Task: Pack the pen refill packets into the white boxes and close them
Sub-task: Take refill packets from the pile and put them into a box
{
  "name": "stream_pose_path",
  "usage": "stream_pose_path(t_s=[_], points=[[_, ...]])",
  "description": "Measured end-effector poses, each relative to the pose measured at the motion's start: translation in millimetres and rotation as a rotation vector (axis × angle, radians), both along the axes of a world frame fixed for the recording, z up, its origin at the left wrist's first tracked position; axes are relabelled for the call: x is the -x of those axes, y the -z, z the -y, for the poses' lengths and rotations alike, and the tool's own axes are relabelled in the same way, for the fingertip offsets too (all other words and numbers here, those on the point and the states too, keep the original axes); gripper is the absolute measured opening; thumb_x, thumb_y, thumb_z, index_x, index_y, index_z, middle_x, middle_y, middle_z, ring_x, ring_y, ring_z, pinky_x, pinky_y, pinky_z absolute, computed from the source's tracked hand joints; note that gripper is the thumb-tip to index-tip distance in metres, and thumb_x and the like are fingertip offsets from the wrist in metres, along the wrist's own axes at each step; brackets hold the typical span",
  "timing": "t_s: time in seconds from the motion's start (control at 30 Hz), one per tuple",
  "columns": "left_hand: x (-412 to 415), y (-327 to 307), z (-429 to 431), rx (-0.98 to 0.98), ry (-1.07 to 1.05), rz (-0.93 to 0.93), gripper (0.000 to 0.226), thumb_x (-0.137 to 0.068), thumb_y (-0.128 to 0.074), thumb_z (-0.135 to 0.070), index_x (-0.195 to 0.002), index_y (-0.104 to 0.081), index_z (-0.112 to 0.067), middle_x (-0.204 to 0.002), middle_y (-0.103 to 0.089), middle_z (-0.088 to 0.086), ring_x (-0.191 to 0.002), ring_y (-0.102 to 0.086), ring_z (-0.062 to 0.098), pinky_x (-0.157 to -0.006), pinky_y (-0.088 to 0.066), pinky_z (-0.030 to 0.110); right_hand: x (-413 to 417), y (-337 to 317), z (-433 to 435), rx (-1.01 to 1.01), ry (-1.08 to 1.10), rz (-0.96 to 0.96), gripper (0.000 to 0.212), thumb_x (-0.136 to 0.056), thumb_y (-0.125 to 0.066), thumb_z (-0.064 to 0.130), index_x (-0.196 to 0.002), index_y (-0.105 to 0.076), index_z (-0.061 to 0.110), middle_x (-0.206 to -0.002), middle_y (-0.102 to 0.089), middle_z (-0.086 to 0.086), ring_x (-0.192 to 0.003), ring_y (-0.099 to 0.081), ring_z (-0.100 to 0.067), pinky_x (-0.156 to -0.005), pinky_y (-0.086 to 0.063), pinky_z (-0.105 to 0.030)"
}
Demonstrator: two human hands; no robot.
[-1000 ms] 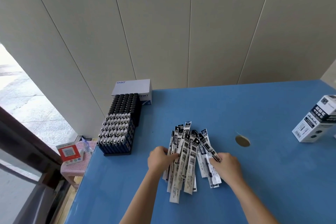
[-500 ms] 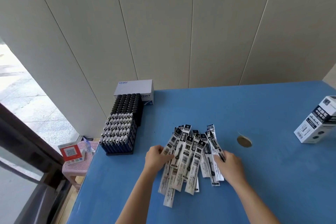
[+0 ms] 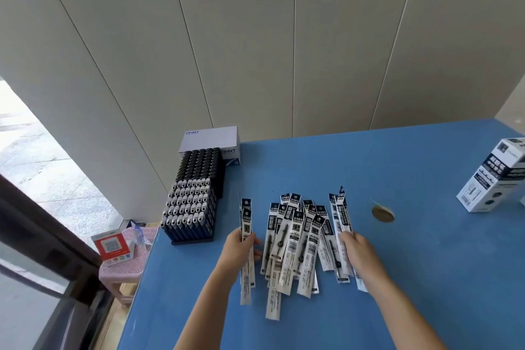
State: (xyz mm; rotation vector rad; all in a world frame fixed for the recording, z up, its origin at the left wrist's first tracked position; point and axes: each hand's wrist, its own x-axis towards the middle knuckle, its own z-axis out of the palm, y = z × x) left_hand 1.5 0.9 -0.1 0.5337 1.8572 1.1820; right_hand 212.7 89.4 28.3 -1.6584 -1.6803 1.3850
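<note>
Half a second ago both hands pressed one fan of narrow clear-plastic pen refill packets together. Now the left hand has drawn aside with a couple pinched in its curled fingers and the right hand clasps a few more, the rest lying loose left of the round brass-coloured disc in the blue table. This looks like splitting off bundles. Nothing seems packed yet, and the white printed cardboard box stands well right of the disc.

"CHNT" in blue on the top of the grey-white box just behind the pen rack, and again on its front side. Print on the refill packets, right of the rack, too small to read. Characters on the white carton, far right, blurred.
</note>
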Motion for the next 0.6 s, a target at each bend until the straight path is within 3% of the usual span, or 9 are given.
stream_pose_path(t_s=[0.13, 0.23, 0.3, 0.43, 0.53, 0.6], points=[[-4.7, 8.2, -9.2, 0.114, 0.058, -0.189, 0.013, -0.092, -0.052, -0.015, -0.083, -0.046, -0.008, -0.083, -0.057, 0.010, -0.056, -0.052, 0.018, -0.050, -0.045, 0.023, 1.9, -0.2, 11.6, 0.030, 0.027, -0.067, 0.025, -0.094, -0.040, 0.015, -0.070, -0.038, 0.011, -0.066, -0.039, -0.004, -0.061, -0.036, -0.016, -0.055, -0.028, -0.030], [-8.6, 11.9, -14.8, 0.142, 0.066, -0.279, 0.017, -0.087, -0.061, -0.018, -0.077, -0.049, -0.013, -0.080, -0.059, 0.007, -0.069, -0.054, 0.023, -0.063, -0.047, 0.032, -0.5, -0.6, 18.6, 0.046, 0.049, -0.114, 0.025, -0.094, -0.041, 0.016, -0.070, -0.045, 0.011, -0.067, -0.044, -0.003, -0.066, -0.041, -0.018, -0.057, -0.031, -0.027], [-9.3, 12.4, -15.9, 0.142, 0.049, -0.286, 0.019, -0.087, -0.060, -0.017, -0.071, -0.048, -0.014, -0.073, -0.057, 0.005, -0.069, -0.053, 0.024, -0.064, -0.045, 0.032, -3.8, -1.1, 23.2, 0.070, 0.044, -0.150, 0.023, -0.094, -0.046, 0.024, -0.077, -0.052, 0.010, -0.069, -0.050, -0.002, -0.070, -0.047, -0.017, -0.057, -0.033, -0.026], [-9.3, 4.5, -9.5, 0.042, 0.018, -0.139, 0.021, -0.091, -0.047, -0.010, -0.070, -0.048, -0.007, -0.057, -0.044, 0.005, -0.047, -0.043, 0.017, -0.049, -0.034, 0.025, -11.0, 1.2, 31.1, 0.046, 0.006, -0.187, 0.029, -0.088, -0.058, 0.035, -0.067, -0.052, 0.016, -0.060, -0.050, 0.002, -0.059, -0.047, -0.014, -0.051, -0.035, -0.021], [-7.6, -11.1, 2.9, -0.059, -0.003, 0.039, 0.021, -0.093, -0.044, -0.008, -0.074, -0.051, -0.004, -0.052, -0.037, 0.002, -0.045, -0.043, 0.017, -0.052, -0.036, 0.027, -16.9, 1.8, 31.8, 0.064, 0.046, -0.214, 0.043, -0.092, -0.054, 0.025, -0.054, -0.037, 0.017, -0.048, -0.035, 0.006, -0.049, -0.034, -0.013, -0.053, -0.028, -0.025], [-10.0, -26.5, 11.8, -0.118, 0.022, 0.087, 0.021, -0.093, -0.044, -0.008, -0.074, -0.051, -0.004, -0.053, -0.039, 0.003, -0.052, -0.045, 0.020, -0.058, -0.039, 0.028, -23.6, -3.0, 31.6, 0.075, 0.053, -0.243, 0.047, -0.094, -0.049, 0.021, -0.050, -0.038, 0.011, -0.046, -0.041, 0.000, -0.049, -0.037, -0.015, -0.057, -0.031, -0.028]])
